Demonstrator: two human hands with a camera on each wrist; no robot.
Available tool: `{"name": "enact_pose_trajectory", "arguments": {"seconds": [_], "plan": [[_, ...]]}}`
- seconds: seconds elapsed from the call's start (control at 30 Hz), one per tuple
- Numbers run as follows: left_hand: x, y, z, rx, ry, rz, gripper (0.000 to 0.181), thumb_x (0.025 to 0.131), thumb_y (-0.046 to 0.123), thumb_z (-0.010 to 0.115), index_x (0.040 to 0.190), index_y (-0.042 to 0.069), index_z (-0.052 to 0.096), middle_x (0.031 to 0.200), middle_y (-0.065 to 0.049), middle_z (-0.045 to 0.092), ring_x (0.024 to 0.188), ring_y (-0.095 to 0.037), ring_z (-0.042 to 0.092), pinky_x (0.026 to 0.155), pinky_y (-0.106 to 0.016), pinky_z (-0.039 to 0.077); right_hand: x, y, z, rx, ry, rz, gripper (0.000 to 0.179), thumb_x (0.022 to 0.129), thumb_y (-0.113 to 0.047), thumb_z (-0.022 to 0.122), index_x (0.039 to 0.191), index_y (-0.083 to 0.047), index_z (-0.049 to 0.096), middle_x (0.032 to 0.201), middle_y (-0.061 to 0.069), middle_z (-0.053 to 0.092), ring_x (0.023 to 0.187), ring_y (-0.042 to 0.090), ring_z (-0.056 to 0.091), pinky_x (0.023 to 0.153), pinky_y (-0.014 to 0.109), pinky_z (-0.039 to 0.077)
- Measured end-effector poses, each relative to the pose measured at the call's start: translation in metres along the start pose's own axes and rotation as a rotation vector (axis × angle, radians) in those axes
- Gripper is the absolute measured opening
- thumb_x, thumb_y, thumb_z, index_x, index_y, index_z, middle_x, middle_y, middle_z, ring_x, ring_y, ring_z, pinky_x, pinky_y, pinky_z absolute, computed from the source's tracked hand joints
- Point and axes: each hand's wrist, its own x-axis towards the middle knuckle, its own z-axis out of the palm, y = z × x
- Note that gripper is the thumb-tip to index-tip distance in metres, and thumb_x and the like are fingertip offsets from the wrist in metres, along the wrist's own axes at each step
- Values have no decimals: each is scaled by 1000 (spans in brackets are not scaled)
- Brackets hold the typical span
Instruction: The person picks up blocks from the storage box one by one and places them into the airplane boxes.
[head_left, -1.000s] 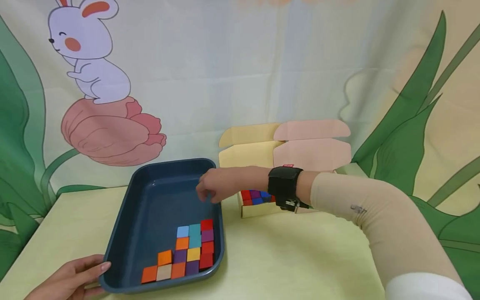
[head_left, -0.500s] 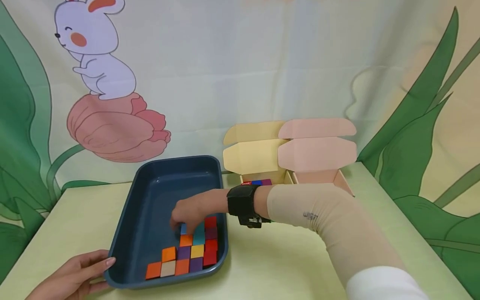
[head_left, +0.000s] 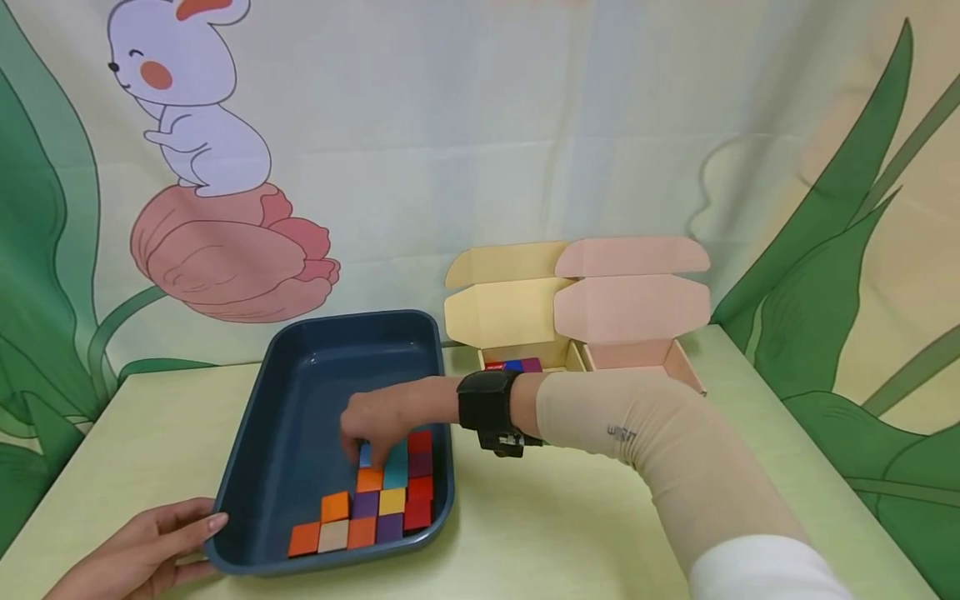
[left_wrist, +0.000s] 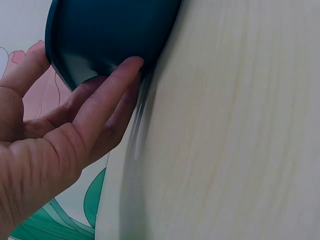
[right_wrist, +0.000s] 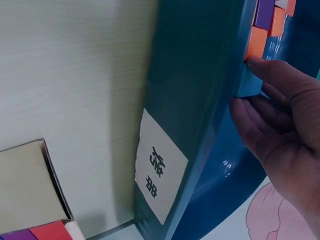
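In the head view my left hand (head_left: 142, 550) grips the near-left corner of a dark blue tray (head_left: 315, 400). Its thumb lies at the rim and the fingers press the outer wall, as the left wrist view shows. Inside the tray my right hand (head_left: 378, 421) reaches down and pinches a light blue block (right_wrist: 250, 82) beside an orange block (right_wrist: 256, 41). From the head camera the hand partly covers that light blue block and the teal blocks (head_left: 396, 471) next to it. Red, purple, yellow, orange and wood-coloured blocks lie in close rows at the tray's near-right corner.
Behind the right forearm stand an open yellow box (head_left: 506, 312) with red, blue and purple blocks and an open pink box (head_left: 633, 308). The pale table (head_left: 570, 517) extends in front. A printed cloth (head_left: 420, 167) hangs at the back.
My right hand has come from above the tray's right rim, leftward and down to the light blue block. Over the last half second it stays nearly still. The left hand keeps its grip.
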Motion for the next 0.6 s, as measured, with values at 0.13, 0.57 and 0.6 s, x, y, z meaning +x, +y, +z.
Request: {"name": "enact_pose_trajectory", "arguments": {"seconds": [0.13,0.57,0.6], "plan": [[0,0,0,-1,2,-1,73,110,17,49,147,-26,3,125,-6,61,112,-24,68,105,-51,50,-3,-1,-5,24,38,-17,23,95,-19,74,118,-14,75,110,-7,71,94,7,59,78,11,50],[1,3,2,10,17,-20,78,110,19,49,146,-26,-3,125,-9,61,111,-25,68,106,-50,50,-42,0,-31,27,129,-10,29,95,-22,75,122,-13,73,112,-5,72,89,8,58,75,12,50],[1,3,3,12,22,-23,80,110,19,49,146,-26,-5,126,-10,60,111,-25,68,106,-50,50,-48,2,-31,16,138,-1,29,95,-22,75,122,-13,73,111,-5,72,87,8,58,74,12,50]]}}
